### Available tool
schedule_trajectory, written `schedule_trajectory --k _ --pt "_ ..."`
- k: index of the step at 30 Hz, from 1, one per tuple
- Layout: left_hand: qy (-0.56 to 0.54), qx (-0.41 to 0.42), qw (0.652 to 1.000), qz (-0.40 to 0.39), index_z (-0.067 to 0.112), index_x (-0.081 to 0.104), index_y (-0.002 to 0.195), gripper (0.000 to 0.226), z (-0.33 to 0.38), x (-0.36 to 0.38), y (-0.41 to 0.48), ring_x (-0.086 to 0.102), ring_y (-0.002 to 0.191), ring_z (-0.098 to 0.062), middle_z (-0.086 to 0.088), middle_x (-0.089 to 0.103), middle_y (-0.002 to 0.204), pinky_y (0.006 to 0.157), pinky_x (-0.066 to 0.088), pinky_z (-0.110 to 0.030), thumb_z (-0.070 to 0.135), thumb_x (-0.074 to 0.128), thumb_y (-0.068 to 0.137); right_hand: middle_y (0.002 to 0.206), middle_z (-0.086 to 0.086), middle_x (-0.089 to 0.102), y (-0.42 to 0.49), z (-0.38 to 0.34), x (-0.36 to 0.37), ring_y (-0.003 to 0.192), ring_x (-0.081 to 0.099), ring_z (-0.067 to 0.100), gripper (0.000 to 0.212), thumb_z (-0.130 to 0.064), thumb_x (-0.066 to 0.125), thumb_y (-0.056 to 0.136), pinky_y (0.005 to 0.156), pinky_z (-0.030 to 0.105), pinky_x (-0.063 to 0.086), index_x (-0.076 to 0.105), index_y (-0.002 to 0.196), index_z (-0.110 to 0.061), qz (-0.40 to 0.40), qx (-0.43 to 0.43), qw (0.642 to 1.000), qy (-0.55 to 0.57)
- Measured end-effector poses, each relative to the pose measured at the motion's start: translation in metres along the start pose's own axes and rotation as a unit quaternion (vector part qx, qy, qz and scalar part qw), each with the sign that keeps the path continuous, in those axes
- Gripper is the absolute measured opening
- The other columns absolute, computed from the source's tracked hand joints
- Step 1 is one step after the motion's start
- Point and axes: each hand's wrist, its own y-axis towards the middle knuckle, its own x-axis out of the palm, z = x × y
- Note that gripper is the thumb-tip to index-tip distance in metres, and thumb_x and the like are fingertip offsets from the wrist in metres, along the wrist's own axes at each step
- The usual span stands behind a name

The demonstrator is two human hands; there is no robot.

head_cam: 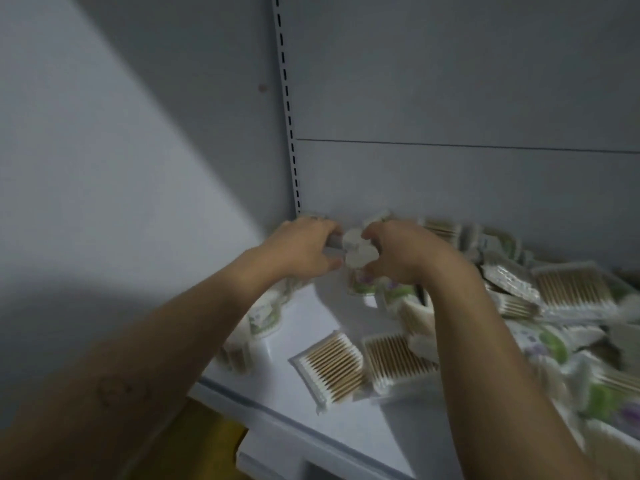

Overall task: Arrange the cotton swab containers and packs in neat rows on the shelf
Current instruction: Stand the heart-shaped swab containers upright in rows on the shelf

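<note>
1. Left hand [304, 249]: fingers curled, grasping the round cotton swab containers [356, 252] from the left.
2. Right hand [398, 256]: fingers curled round the same containers from the right.
3. Containers sit at the far left of the shelf [318, 320], near the slotted upright [287, 116].
4. Flat swab packs [330, 368] lie near the front edge.
5. Heap of packs [561, 292] is on the right; detail is blurred.

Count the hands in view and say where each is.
2. The left hand and right hand are close together at the back of the shelf, both gripping round containers.
</note>
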Motion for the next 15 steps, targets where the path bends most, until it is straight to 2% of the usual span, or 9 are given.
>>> schedule_trajectory --k 2,4,7,8,10,15 --pt "0.018 0.007 0.999 -0.029 0.021 0.048 0.132 0.054 -0.006 0.002 0.023 0.053 0.112 -0.027 -0.006 0.058 0.122 0.087 0.044 -0.036 0.044 0.063 0.086 0.128 0.008 0.057 0.013 0.002 0.000 0.101 0.060 0.026 0.062 -0.025 0.070 0.079 0.082 0.033 0.053 0.047 0.137 -0.022 -0.002 0.001 1.000 -0.009" --pt "0.036 0.022 0.997 -0.071 0.020 0.042 0.140 0.062 -0.009 0.004 0.045 0.052 0.113 -0.029 -0.009 0.056 0.124 0.093 0.045 -0.038 0.040 0.065 0.086 0.125 0.008 0.058 0.024 0.002 0.002 0.105 0.059 0.027 0.057 -0.025 0.068 0.080 0.086 0.035 0.053 0.050 0.133 -0.020 -0.015 0.004 0.999 -0.037" --pt "0.028 0.055 0.991 -0.121 0.024 0.042 0.141 0.063 -0.012 0.007 0.073 0.050 0.119 -0.027 -0.006 0.051 0.133 0.098 0.045 -0.038 0.035 0.068 0.085 0.127 0.007 0.057 0.035 -0.003 0.008 0.102 0.059 0.024 0.054 -0.027 0.066 0.080 0.082 0.030 0.051 0.052 0.132 -0.019 -0.064 0.011 0.995 -0.071" --pt "0.024 0.069 0.990 -0.123 0.025 0.043 0.140 0.063 -0.013 0.008 0.080 0.050 0.121 -0.026 -0.005 0.049 0.134 0.099 0.044 -0.038 0.035 0.069 0.084 0.130 0.006 0.056 0.038 -0.005 0.010 0.102 0.059 0.024 0.056 -0.029 0.066 0.080 0.080 0.028 0.049 0.050 0.133 -0.020 -0.072 0.007 0.994 -0.087" --pt "0.002 0.091 0.988 -0.125 0.023 0.044 0.137 0.062 -0.019 0.012 0.094 0.050 0.121 -0.024 -0.003 0.050 0.134 0.099 0.043 -0.037 0.035 0.072 0.082 0.136 0.003 0.051 0.043 -0.008 0.013 0.112 0.057 0.025 0.061 -0.031 0.065 0.082 0.085 0.029 0.048 0.044 0.138 -0.024 -0.081 0.007 0.991 -0.108" --pt "-0.047 0.123 0.984 -0.118 0.016 0.048 0.131 0.060 -0.028 0.019 0.115 0.051 0.106 -0.018 -0.005 0.052 0.128 0.087 0.042 -0.028 0.040 0.074 0.082 0.128 0.006 0.059 0.046 -0.015 0.017 0.112 0.059 0.025 0.045 -0.030 0.062 0.087 0.092 0.034 0.051 0.057 0.130 -0.020 -0.076 0.033 0.987 -0.140"
